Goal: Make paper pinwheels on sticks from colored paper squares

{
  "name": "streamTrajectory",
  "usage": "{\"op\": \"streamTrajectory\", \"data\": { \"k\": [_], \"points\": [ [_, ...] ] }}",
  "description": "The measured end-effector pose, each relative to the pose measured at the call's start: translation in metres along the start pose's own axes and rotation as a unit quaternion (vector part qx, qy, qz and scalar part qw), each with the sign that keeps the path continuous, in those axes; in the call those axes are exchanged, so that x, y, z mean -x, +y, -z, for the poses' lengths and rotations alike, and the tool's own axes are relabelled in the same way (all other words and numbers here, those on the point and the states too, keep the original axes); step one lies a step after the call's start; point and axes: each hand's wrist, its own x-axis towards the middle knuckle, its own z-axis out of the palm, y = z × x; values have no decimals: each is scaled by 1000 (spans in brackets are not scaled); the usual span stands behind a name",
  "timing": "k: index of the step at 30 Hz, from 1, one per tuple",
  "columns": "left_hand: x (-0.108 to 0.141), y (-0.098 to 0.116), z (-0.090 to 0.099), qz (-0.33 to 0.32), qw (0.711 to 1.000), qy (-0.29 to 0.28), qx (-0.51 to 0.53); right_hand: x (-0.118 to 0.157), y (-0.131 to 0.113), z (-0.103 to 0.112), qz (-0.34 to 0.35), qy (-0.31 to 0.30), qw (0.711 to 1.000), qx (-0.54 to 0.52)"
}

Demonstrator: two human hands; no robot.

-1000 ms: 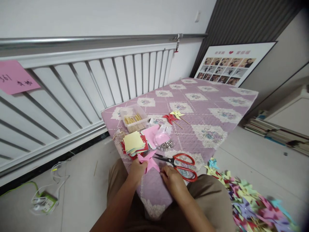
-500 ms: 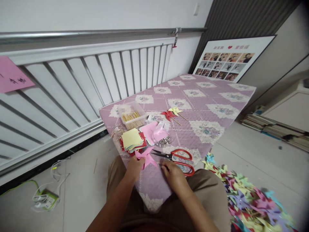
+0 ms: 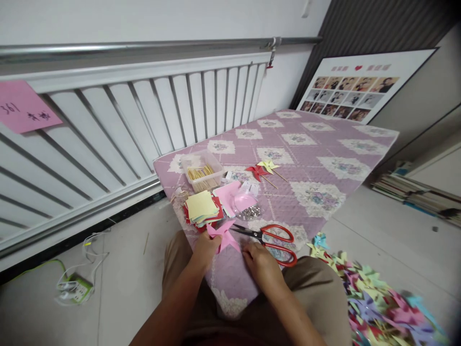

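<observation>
My left hand (image 3: 208, 247) pinches a pink paper pinwheel (image 3: 227, 236) at its near left side, above the table's front corner. Just right of it my right hand (image 3: 256, 259) is closed, fingers curled and thumb against them; anything between the fingertips is too small to make out. Beside that hand lie scissors (image 3: 260, 234) with red handles, slightly spread, blades toward the pinwheel. A stack of coloured paper squares (image 3: 201, 207), yellow on top, sits beyond my left hand. Behind the scissors is a clear dish of small metal pins (image 3: 249, 211) with pink paper (image 3: 227, 196) beside it.
A clear plastic box (image 3: 202, 168) holds thin wooden sticks. Red (image 3: 258, 171) and yellow (image 3: 268, 166) pinwheels on sticks lie farther back on the flowered tablecloth (image 3: 281, 192). Many finished pinwheels (image 3: 378, 298) heap on the floor at right. A radiator (image 3: 151, 115) borders the table.
The view has shifted slightly, moving the table scene rightward. My left hand still pinches the pink pinwheel, and my right hand stays closed close to it.
</observation>
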Motion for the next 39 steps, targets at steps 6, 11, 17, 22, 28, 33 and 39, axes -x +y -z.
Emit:
{"op": "streamTrajectory", "data": {
  "k": [6, 11, 17, 22, 28, 33, 39],
  "points": [
    [0, -1, 0, -1, 1000, 3, 9, 3, 5, -6, 35, 15, 998, 53],
    [-4, -8, -2, -11, 1000, -1, 19, 4, 7, -9, 53, 18, 996, 64],
    [-5, -8, -2, -7, 1000, 0, 28, 5, 9, -9, 76, 21, 993, 84],
    [0, 1, 0, 6, 1000, 2, 22, 2, 9, -8, 75, 16, 993, 89],
    [3, 6, 2, 11, 1000, 5, 7, 1, 8, -5, 75, 10, 993, 95],
    [1, 2, 1, 6, 1000, 0, 9, 1, 3, -4, 74, 15, 993, 90],
    [0, 0, 0, -1, 1000, 1, 10, 0, 2, -1, 62, 13, 997, 33]
  ]
}}
